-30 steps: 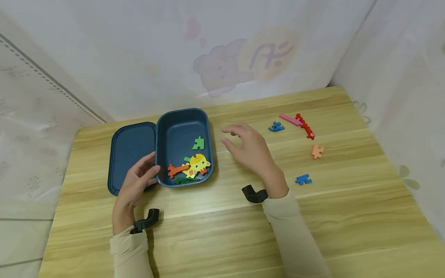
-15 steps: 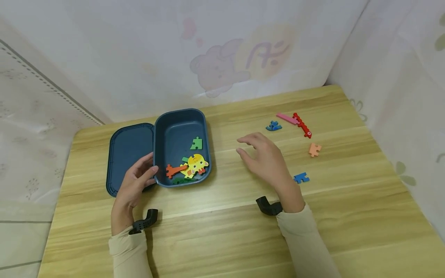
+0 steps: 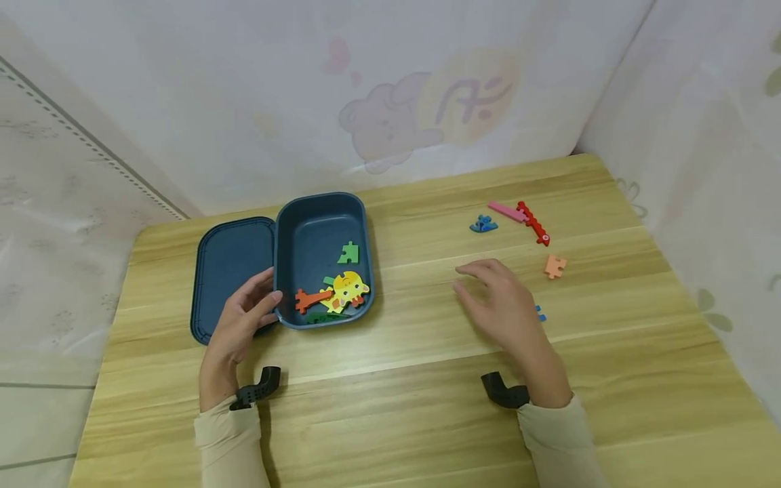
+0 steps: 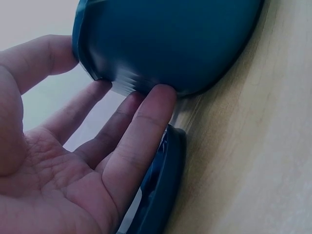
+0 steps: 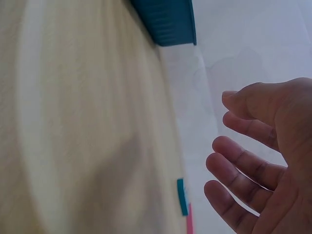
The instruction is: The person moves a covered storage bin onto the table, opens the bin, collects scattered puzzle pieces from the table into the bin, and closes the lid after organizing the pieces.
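A dark blue lidded box stands on the table, its lid folded open to the left. My left hand holds the near left corner, thumb at the rim and fingers against the outer wall. Inside lie a yellow giraffe-face puzzle piece, an orange piece, a light green piece and a dark green one. My right hand hovers over the table right of the box, holding nothing, fingers loosely bent. It partly covers a blue puzzle piece.
Right of the box, on the wooden table, lie a blue piece, a pink strip touching a red piece, and a peach piece. A patterned curtain stands behind the table.
My right hand has moved away from the box, rightward and toward me, and now overlaps the near blue piece. My left hand stays on the box corner.
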`<state>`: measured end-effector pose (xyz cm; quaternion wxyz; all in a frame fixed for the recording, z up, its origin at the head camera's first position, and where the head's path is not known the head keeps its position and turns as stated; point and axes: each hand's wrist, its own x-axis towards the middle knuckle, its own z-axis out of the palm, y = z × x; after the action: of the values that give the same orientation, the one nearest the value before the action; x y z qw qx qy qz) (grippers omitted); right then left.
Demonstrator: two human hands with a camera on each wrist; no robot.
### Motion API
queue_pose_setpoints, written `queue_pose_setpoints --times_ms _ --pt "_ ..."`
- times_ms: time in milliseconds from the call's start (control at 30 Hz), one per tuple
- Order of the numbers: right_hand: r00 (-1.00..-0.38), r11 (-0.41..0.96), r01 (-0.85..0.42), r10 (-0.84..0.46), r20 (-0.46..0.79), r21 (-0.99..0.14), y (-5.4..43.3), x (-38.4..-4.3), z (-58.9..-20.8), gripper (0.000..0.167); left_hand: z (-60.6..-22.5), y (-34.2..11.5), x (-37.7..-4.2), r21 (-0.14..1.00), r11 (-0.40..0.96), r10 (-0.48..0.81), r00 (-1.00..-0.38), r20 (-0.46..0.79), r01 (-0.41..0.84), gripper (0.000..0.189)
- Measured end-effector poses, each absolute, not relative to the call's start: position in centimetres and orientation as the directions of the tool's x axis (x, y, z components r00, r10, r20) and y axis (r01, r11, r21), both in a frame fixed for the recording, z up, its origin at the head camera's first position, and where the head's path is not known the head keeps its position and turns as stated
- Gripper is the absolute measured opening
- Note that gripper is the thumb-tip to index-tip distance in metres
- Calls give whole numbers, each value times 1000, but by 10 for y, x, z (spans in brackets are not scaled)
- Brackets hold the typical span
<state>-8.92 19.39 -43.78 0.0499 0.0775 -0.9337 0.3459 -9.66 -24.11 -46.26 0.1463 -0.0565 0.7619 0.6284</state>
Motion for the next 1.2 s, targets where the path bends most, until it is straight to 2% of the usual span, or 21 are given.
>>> queue_pose_setpoints --times_ms 733,1200 --pt "-982 781 -114 5 188 -614 238 -61 -464 27 -460 -241 -101 939 207 91 -950 -298 -275 63" --pt "-991 841 -21 54 122 -541 254 -50 -466 36 -463 -240 -97 938 197 95 -947 -307 -284 63"
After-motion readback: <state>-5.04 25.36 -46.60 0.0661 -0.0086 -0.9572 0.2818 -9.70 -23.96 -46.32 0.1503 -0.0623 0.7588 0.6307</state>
